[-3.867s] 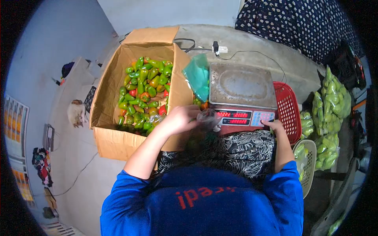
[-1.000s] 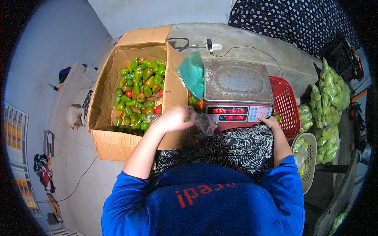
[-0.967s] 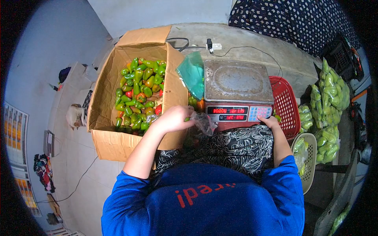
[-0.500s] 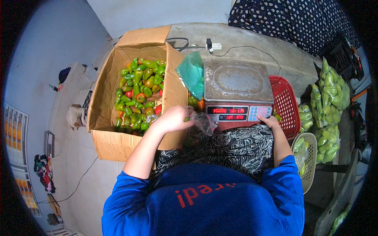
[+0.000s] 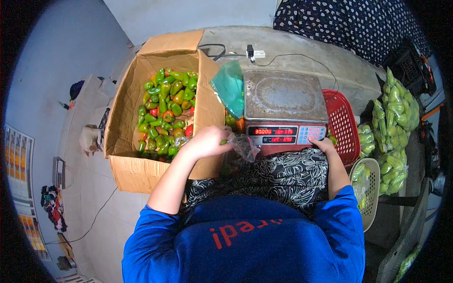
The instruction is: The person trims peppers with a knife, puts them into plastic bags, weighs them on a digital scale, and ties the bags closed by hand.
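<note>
My left hand (image 5: 211, 142) is closed on a crumpled clear plastic bag (image 5: 245, 148), beside the right wall of a cardboard box (image 5: 137, 170). A bit of green shows at its fingers. Green and red peppers (image 5: 166, 108) lie inside the box. My right hand (image 5: 324, 144) rests at the keypad of a digital scale (image 5: 285, 95), one finger on the lower keys and the other fingers mostly hidden. Red digits glow on the scale's display, and its metal plate is bare. Against the box's right side leans a teal plastic bag (image 5: 230, 89).
A red perforated basket (image 5: 343, 122) stands right of the scale, with a cream basket (image 5: 373, 198) nearer. Bags of green produce (image 5: 397, 118) are piled at the far right. A power adapter (image 5: 250, 51) and cable lie behind. An animal (image 5: 89, 139) is on the left floor.
Since the earliest frame, the scale's digits have changed and my left hand with the clear bag has settled lower. Over the last second both hands have stayed nearly still.
</note>
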Action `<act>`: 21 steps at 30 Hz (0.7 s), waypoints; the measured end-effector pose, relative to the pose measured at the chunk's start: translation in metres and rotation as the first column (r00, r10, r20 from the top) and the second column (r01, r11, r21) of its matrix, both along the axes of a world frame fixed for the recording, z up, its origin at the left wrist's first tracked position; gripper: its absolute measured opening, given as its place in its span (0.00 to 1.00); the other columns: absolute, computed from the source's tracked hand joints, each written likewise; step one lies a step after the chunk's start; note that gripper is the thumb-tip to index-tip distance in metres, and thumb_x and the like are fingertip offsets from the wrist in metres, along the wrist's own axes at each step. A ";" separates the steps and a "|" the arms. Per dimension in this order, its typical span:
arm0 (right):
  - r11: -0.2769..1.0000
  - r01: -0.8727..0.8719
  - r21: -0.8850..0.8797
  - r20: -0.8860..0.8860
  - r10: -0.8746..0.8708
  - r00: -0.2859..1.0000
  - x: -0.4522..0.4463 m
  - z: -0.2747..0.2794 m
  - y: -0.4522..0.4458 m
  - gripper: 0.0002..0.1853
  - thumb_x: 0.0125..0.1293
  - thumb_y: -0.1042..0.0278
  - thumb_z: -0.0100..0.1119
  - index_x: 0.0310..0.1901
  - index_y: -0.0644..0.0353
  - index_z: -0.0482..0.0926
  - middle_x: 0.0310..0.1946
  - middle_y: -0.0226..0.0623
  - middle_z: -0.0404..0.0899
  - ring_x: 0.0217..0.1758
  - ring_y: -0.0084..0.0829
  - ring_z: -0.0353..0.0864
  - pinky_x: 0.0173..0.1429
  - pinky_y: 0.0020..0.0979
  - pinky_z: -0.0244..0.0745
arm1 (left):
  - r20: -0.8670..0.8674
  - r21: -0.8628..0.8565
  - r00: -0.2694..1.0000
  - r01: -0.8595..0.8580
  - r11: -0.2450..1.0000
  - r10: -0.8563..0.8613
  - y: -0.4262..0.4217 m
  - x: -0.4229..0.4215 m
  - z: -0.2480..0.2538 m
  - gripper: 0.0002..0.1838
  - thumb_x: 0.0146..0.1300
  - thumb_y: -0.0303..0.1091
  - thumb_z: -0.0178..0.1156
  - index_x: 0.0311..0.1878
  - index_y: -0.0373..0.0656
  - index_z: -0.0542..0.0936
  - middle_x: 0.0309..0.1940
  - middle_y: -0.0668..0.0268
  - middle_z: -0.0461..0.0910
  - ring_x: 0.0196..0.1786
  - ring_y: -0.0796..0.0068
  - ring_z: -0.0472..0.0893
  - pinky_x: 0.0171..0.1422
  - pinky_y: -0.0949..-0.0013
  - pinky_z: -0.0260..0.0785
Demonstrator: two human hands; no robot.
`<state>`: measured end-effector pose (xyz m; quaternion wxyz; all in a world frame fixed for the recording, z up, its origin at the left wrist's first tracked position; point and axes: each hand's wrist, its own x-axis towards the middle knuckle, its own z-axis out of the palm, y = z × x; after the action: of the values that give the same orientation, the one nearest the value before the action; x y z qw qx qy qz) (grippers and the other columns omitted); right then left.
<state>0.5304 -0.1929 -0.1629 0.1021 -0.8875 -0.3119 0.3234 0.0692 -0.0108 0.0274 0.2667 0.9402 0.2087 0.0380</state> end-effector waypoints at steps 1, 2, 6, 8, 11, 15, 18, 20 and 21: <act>1.000 -0.012 0.015 -0.011 0.012 1.000 -0.001 0.001 0.000 0.49 0.39 0.26 0.63 0.52 0.65 0.78 0.52 0.49 0.77 0.56 0.43 0.76 0.59 0.36 0.68 | 0.014 0.005 1.000 -0.004 1.000 0.004 0.000 0.000 0.000 0.15 0.53 0.41 0.59 0.35 0.37 0.79 0.33 0.49 0.78 0.37 0.48 0.78 0.44 0.53 0.71; 1.000 -0.004 0.000 0.012 0.004 1.000 -0.002 0.002 0.000 0.49 0.38 0.26 0.63 0.52 0.65 0.78 0.52 0.50 0.77 0.56 0.43 0.76 0.60 0.36 0.68 | 0.029 0.011 1.000 -0.009 1.000 0.008 -0.001 0.000 -0.001 0.14 0.53 0.41 0.58 0.33 0.38 0.79 0.32 0.51 0.78 0.37 0.48 0.78 0.43 0.53 0.71; 1.000 0.014 0.000 0.044 -0.014 0.999 -0.006 0.008 0.000 0.50 0.38 0.26 0.65 0.51 0.68 0.77 0.53 0.51 0.76 0.57 0.43 0.76 0.61 0.36 0.68 | 0.063 0.023 0.998 0.003 1.000 -0.004 0.000 -0.001 -0.005 0.14 0.53 0.41 0.58 0.33 0.39 0.79 0.32 0.52 0.78 0.37 0.49 0.78 0.43 0.53 0.71; 1.000 0.020 0.011 0.037 -0.020 0.999 -0.005 0.006 0.000 0.49 0.38 0.27 0.65 0.51 0.68 0.77 0.53 0.51 0.76 0.57 0.43 0.76 0.61 0.36 0.68 | 0.060 0.015 0.998 -0.006 1.000 0.005 0.000 -0.001 -0.006 0.14 0.53 0.41 0.58 0.34 0.39 0.80 0.32 0.52 0.78 0.37 0.49 0.78 0.43 0.53 0.71; 0.999 0.030 0.018 0.028 -0.031 0.999 0.003 -0.006 0.000 0.49 0.38 0.29 0.67 0.51 0.68 0.77 0.52 0.50 0.76 0.57 0.42 0.76 0.60 0.36 0.68 | 0.028 0.015 0.999 -0.018 1.000 0.018 -0.001 0.000 -0.003 0.14 0.53 0.41 0.58 0.34 0.39 0.80 0.33 0.52 0.78 0.37 0.49 0.79 0.43 0.53 0.71; 0.998 0.035 0.050 0.015 -0.036 0.999 0.001 -0.006 -0.001 0.47 0.38 0.30 0.67 0.51 0.68 0.78 0.52 0.50 0.77 0.56 0.42 0.76 0.59 0.36 0.69 | 0.048 0.004 0.999 -0.011 1.000 0.011 0.000 0.000 -0.004 0.14 0.53 0.41 0.58 0.33 0.39 0.80 0.33 0.52 0.78 0.37 0.50 0.79 0.43 0.54 0.71; 0.998 0.043 0.045 0.031 -0.044 0.999 -0.007 0.007 0.000 0.46 0.39 0.32 0.68 0.50 0.68 0.78 0.51 0.49 0.78 0.54 0.41 0.77 0.58 0.35 0.69 | 0.055 0.020 0.998 -0.006 1.000 0.004 0.000 0.000 -0.006 0.14 0.54 0.41 0.57 0.33 0.39 0.79 0.33 0.52 0.78 0.37 0.50 0.79 0.43 0.54 0.71; 0.998 0.052 0.042 0.009 -0.053 0.999 -0.005 0.003 0.000 0.45 0.39 0.33 0.69 0.50 0.68 0.78 0.50 0.48 0.78 0.53 0.40 0.78 0.58 0.35 0.69 | 0.057 0.023 0.998 0.000 1.000 -0.001 0.001 0.000 -0.006 0.13 0.54 0.41 0.57 0.33 0.39 0.79 0.32 0.53 0.79 0.37 0.50 0.79 0.43 0.54 0.71; 0.997 0.058 0.042 -0.020 -0.057 0.998 -0.001 -0.002 0.001 0.45 0.39 0.34 0.70 0.50 0.68 0.78 0.50 0.48 0.78 0.53 0.39 0.78 0.58 0.34 0.69 | 0.058 0.024 0.998 0.003 1.000 -0.004 0.000 0.000 -0.005 0.13 0.54 0.41 0.57 0.33 0.39 0.79 0.32 0.53 0.79 0.37 0.50 0.79 0.43 0.54 0.71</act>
<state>0.5293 -0.1919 -0.1648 0.1334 -0.8906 -0.2921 0.3219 0.0691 -0.0104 0.0221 0.2616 0.9421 0.1988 0.0672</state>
